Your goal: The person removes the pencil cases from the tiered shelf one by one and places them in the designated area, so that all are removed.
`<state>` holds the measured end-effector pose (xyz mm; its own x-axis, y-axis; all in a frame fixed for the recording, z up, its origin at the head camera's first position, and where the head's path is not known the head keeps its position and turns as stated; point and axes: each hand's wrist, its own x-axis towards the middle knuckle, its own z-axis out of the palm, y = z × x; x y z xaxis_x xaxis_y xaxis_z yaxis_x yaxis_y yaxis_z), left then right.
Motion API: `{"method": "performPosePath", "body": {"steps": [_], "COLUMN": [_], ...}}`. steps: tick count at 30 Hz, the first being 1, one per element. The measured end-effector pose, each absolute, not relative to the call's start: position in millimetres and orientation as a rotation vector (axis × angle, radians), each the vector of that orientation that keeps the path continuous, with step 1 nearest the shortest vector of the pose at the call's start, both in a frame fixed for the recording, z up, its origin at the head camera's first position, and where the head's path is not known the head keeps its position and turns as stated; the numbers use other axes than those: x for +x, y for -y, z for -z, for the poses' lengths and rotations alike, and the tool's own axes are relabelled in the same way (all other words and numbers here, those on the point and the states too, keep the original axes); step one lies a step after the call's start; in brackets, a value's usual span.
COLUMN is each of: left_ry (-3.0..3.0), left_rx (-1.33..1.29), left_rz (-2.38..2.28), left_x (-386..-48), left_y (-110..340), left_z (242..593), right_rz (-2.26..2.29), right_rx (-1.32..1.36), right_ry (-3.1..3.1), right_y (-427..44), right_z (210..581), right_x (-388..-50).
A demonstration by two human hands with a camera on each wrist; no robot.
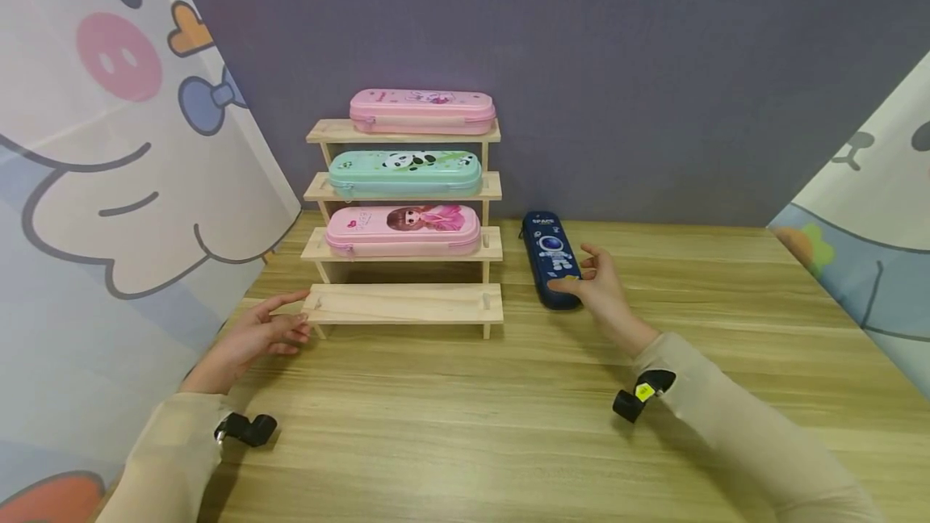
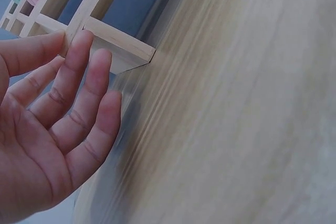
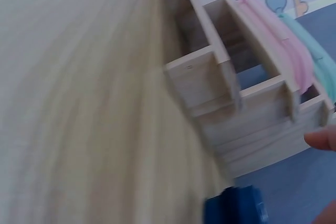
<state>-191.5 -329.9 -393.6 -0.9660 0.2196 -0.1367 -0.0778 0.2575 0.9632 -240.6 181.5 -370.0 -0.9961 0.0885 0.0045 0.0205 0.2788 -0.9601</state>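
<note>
A stepped wooden display rack [image 1: 407,303] stands on the table with its lowest step bare. My left hand [image 1: 254,337] pinches the left end of that step between thumb and index finger; the other fingers hang loosely bent in the left wrist view. Right of the rack lies a dark blue pencil case [image 1: 552,257] with an astronaut and the word SPACE. My right hand [image 1: 603,289] is spread over its near right side, thumb above the lower end and fingers beside it. Contact there is unclear; the right wrist view shows the thumb and a corner of the case.
Pencil cases lie on the upper steps: a pink one with a doll [image 1: 403,231], a mint one with a panda [image 1: 407,173] and another pink one [image 1: 421,111] on top. A grey wall panel [image 1: 639,103] stands behind, with cartoon-printed curtains [image 1: 123,184] at both sides.
</note>
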Motion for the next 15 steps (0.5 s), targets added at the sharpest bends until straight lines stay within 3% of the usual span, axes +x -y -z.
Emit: {"method": "performPosePath", "body": {"steps": [15], "left_ry": [-2.216], "left_rx": [0.169], "left_rz": [-1.858], "left_x": [-193], "left_y": [331], "left_z": [397], "right_rz": [-1.979], "right_rx": [0.227], "right_ry": [2.496], "right_y": [-160], "right_z": [346], "right_x": [-238]}}
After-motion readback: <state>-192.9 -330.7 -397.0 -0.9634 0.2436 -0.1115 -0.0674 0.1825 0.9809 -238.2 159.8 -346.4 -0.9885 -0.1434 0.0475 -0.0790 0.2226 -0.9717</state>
